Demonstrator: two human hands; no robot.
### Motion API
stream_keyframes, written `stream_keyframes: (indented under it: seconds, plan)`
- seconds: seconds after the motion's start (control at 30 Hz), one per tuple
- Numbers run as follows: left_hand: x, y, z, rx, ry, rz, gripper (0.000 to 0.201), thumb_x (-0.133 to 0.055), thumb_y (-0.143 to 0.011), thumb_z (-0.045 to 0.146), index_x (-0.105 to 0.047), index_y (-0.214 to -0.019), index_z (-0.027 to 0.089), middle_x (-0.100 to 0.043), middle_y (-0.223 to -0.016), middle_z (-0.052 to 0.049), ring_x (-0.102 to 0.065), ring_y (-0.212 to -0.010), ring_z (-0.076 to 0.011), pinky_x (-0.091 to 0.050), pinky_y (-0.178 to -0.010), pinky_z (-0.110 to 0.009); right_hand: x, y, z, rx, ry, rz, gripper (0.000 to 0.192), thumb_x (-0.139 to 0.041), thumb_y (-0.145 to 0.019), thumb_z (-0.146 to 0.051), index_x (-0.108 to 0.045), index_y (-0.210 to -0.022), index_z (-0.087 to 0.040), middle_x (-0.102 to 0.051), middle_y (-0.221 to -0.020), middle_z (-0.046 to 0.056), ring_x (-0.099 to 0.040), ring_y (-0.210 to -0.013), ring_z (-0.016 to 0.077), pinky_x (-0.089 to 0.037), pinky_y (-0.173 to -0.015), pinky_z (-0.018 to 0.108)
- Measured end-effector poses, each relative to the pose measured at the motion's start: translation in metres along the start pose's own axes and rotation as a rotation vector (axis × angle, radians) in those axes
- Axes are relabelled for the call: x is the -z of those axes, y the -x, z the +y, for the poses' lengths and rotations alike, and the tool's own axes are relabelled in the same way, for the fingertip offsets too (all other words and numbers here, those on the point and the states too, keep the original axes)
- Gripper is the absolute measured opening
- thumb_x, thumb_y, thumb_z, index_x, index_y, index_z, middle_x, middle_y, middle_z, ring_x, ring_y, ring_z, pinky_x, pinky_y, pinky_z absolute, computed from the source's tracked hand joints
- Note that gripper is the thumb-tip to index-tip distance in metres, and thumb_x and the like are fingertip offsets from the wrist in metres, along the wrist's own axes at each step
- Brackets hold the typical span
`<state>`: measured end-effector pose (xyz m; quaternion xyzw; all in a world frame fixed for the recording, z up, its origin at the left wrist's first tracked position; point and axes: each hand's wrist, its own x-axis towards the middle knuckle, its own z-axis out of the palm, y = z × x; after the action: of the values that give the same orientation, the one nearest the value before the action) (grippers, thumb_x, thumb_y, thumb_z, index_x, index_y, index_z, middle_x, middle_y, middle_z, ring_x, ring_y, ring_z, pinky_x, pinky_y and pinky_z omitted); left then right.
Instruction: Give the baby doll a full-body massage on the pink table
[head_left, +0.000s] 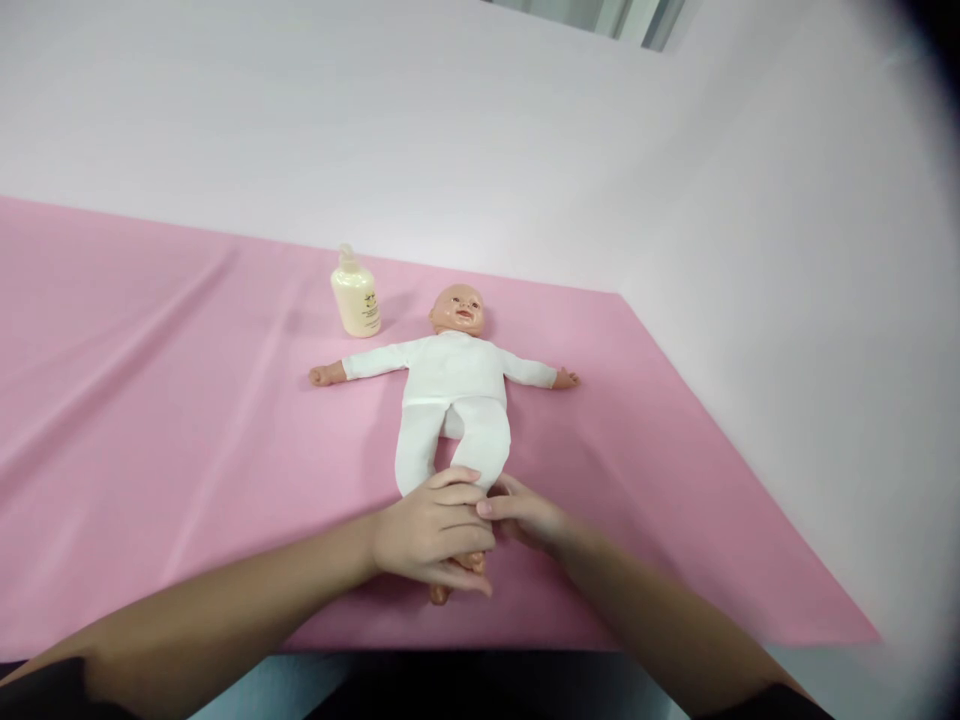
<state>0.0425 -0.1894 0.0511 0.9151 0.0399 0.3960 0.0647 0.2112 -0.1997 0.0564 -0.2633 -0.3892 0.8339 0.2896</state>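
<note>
A baby doll [452,385] in a white top and white trousers lies on its back on a pink sheet [187,430], arms spread, head toward the far wall. My left hand [431,530] wraps around the doll's feet at the near end. My right hand [525,515] rests against the doll's right-side ankle, its fingertips touching my left hand. One bare doll foot peeks out under my left hand.
A cream pump bottle [355,295] stands upright just left of the doll's head. The pink sheet ends at a pale wall behind and at an edge on the right. The sheet's near edge lies just below my forearms.
</note>
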Motion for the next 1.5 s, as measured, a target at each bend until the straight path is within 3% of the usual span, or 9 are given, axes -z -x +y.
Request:
stream_keyframes:
  seconds: [0.13, 0.33, 0.53, 0.93, 1.07, 1.27, 1.5]
  plan:
    - [-0.001, 0.002, -0.001, -0.007, 0.005, 0.010, 0.031, -0.059, -0.079, 0.050, -0.055, -0.082, 0.019, -0.063, -0.071, 0.002, -0.056, -0.084, -0.0136, -0.028, -0.104, -0.032, -0.002, 0.001, -0.002, 0.000, -0.017, -0.007, 0.045, -0.077, -0.066, -0.028, -0.062, -0.105, -0.013, -0.066, -0.090, 0.003, -0.062, -0.089, 0.0141, -0.045, -0.084, 0.027]
    - [-0.001, 0.008, -0.003, 0.014, 0.057, -0.089, 0.024, -0.043, -0.090, 0.041, -0.055, -0.086, 0.020, -0.065, -0.079, 0.000, -0.055, -0.092, -0.0137, -0.021, -0.109, -0.034, 0.000, 0.001, -0.001, 0.005, 0.005, -0.005, 0.048, -0.077, -0.066, -0.031, -0.061, -0.107, -0.012, -0.066, -0.092, 0.005, -0.062, -0.090, 0.0158, -0.046, -0.082, 0.028]
    - [0.002, 0.005, -0.001, 0.016, 0.087, -0.026, 0.039, -0.023, -0.096, 0.039, -0.055, -0.090, 0.018, -0.066, -0.079, 0.000, -0.054, -0.093, -0.0136, -0.022, -0.108, -0.034, 0.003, 0.000, 0.002, 0.018, 0.035, -0.018, 0.049, -0.076, -0.067, -0.033, -0.059, -0.109, -0.012, -0.066, -0.088, 0.004, -0.063, -0.084, 0.0147, -0.046, -0.078, 0.027]
    - [-0.001, 0.004, -0.001, -0.005, 0.002, 0.022, 0.036, -0.052, -0.085, 0.048, -0.055, -0.104, 0.017, -0.069, -0.090, -0.002, -0.055, -0.099, -0.0146, -0.023, -0.110, -0.032, 0.004, 0.000, 0.001, 0.037, 0.095, -0.023, 0.056, -0.074, -0.066, -0.046, -0.058, -0.106, -0.011, -0.064, -0.086, 0.005, -0.060, -0.080, 0.0134, -0.045, -0.071, 0.024]
    - [0.001, 0.003, 0.000, 0.002, -0.007, 0.027, 0.041, -0.053, -0.084, 0.047, -0.053, -0.110, 0.015, -0.069, -0.094, -0.003, -0.055, -0.102, -0.0147, -0.022, -0.111, -0.031, 0.007, -0.001, 0.005, 0.062, 0.128, -0.023, 0.055, -0.070, -0.069, -0.051, -0.058, -0.105, -0.011, -0.062, -0.081, 0.003, -0.058, -0.074, 0.0116, -0.045, -0.069, 0.023]
    - [0.004, 0.004, -0.001, -0.006, -0.037, -0.037, 0.046, -0.052, -0.084, 0.047, -0.051, -0.117, 0.015, -0.069, -0.100, -0.005, -0.054, -0.109, -0.0172, -0.022, -0.111, -0.033, 0.010, -0.001, 0.010, 0.107, 0.143, -0.027, 0.052, -0.063, -0.074, -0.056, -0.056, -0.103, -0.013, -0.062, -0.083, 0.004, -0.059, -0.083, 0.0143, -0.047, -0.075, 0.026]
    - [0.005, 0.003, 0.000, 0.010, -0.055, -0.040, 0.046, -0.053, -0.083, 0.048, -0.051, -0.117, 0.016, -0.069, -0.102, -0.005, -0.054, -0.109, -0.0169, -0.022, -0.111, -0.032, 0.012, 0.000, 0.010, 0.089, 0.204, -0.078, 0.050, -0.053, -0.081, -0.055, -0.054, -0.112, -0.015, -0.063, -0.090, 0.005, -0.059, -0.086, 0.0143, -0.049, -0.076, 0.027]
